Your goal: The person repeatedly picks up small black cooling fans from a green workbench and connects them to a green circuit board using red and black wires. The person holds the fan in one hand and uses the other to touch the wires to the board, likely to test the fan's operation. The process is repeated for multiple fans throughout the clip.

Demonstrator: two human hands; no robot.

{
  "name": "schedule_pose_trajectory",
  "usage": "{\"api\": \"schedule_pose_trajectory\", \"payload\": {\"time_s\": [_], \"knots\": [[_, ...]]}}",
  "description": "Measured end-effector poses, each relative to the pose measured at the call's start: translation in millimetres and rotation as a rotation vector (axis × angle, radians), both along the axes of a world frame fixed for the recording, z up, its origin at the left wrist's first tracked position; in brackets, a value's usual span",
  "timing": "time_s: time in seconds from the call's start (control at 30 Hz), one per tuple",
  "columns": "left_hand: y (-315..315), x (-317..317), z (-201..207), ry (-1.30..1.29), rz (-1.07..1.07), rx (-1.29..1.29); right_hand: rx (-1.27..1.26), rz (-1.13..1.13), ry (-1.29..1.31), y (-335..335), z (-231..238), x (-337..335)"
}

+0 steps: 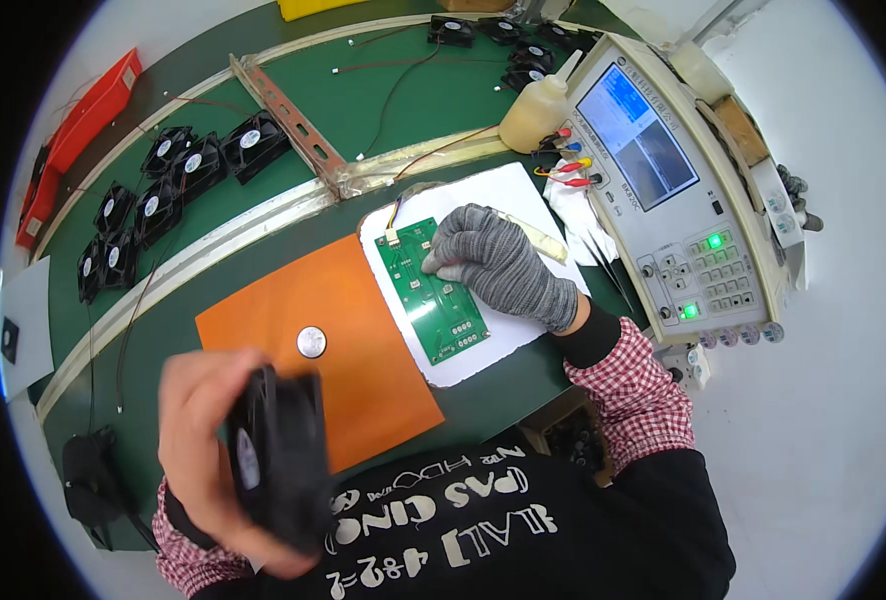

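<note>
My left hand (198, 430), bare, grips a black square cooling fan (278, 455) close to my chest, over the near edge of an orange mat (363, 300). My right hand (498, 260), in a grey knit glove, rests with its fingertips on a green circuit board (433, 295). The board lies on a white foam sheet (508, 195). A thin wire bundle (395, 213) leaves the board's far end. A small round silver disc (311, 342) lies on the orange mat, between the two hands.
A test instrument (668, 190) with a blue screen and green lit buttons stands at the right. A plastic squeeze bottle (538, 108) sits behind the white sheet. Several black fans (178, 170) lie at the left, more fans (508, 45) at the back. A red tray (83, 130) is far left.
</note>
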State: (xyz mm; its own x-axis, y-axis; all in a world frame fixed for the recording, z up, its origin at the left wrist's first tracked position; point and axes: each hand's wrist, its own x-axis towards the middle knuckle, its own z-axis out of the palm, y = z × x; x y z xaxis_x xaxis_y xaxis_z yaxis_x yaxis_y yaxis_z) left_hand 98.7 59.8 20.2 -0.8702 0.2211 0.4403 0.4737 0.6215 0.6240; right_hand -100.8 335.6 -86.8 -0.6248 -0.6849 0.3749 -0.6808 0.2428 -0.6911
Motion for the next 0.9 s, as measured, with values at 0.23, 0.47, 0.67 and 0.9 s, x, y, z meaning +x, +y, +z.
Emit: {"api": "schedule_pose_trajectory", "payload": {"time_s": [0.23, 0.47, 0.67, 0.9], "knots": [[9, -8, -14, -0.460, -0.153, 0.825, 0.036, 0.011, 0.162, -3, 0, 0], [1, -140, -21, 0.551, -0.010, -0.448, -0.226, 0.017, -0.150, 2, -2, 4], [-104, -249, -97, 0.260, 0.634, -0.675, -0.379, -0.206, -0.293, -6, 12, 12], [-1, -142, -45, 0.243, -0.175, -0.162, -0.085, -0.089, 0.390, -11, 28, 30]]}}
